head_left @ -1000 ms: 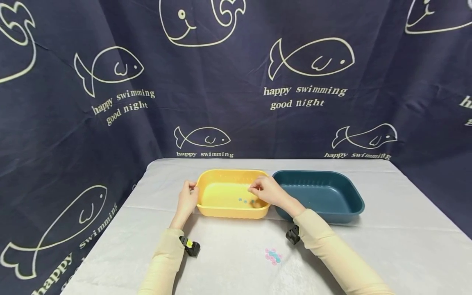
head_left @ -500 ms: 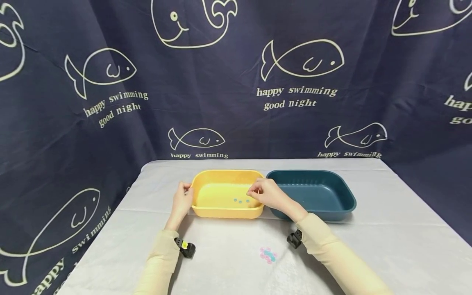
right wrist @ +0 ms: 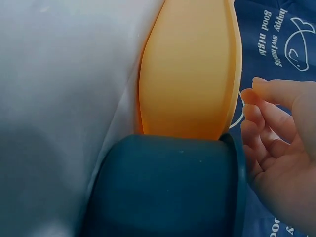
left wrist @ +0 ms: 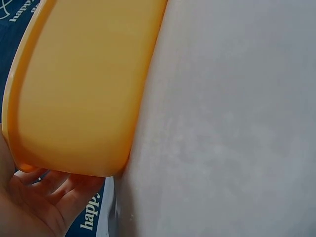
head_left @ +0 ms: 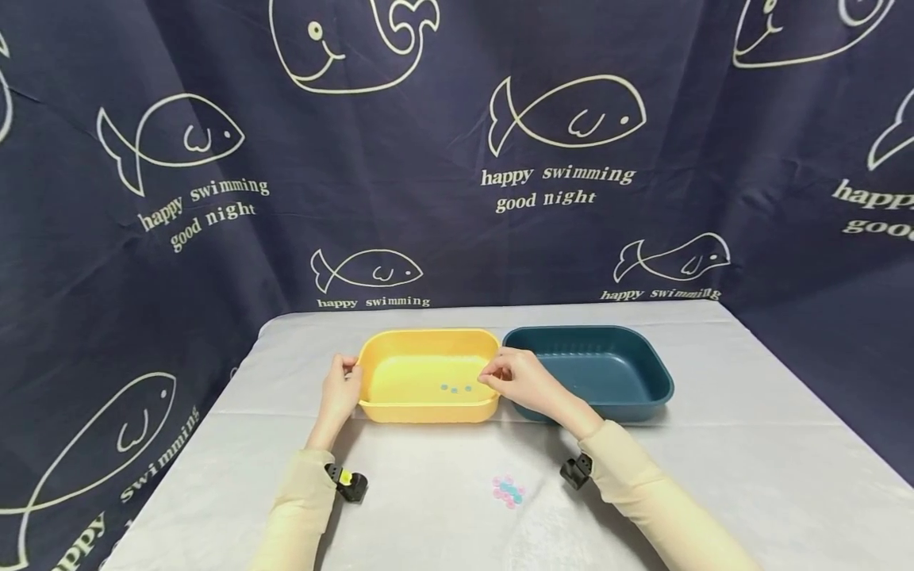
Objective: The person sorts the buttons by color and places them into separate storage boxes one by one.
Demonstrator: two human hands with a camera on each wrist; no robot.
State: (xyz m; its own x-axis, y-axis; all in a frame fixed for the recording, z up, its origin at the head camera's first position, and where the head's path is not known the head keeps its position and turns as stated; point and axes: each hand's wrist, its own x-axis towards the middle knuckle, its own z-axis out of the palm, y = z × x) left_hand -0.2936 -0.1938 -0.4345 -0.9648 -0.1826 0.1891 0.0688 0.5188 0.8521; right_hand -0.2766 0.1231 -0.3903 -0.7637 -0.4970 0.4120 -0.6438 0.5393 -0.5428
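Note:
At the left end of the yellow tub (head_left: 428,412), my left hand (head_left: 339,390) grips the rim. In the left wrist view the fingers of the left hand (left wrist: 47,197) lie against the tub's outer end wall. My right hand (head_left: 524,379) is over the tub's right end, fingers curled, with thumb and index fingertips together. Seen from the right wrist, the right hand (right wrist: 281,133) shows nothing between its fingertips; a thin piece there could be hidden. Several small round pieces lie around: blue ones (head_left: 454,390) on the tub's floor, and a pink and blue pile (head_left: 508,492) on the table.
A dark teal tub (head_left: 600,377) stands right against the yellow tub's right end, under my right forearm. Both rest on a table with a pale cloth (head_left: 421,492). Behind hangs a navy curtain (head_left: 428,198) with fish drawings.
The head view has turned slightly right, so everything shifts left in it. Relative to the yellow tub, my right hand has moved right and a little nearer. My left hand keeps its grip.

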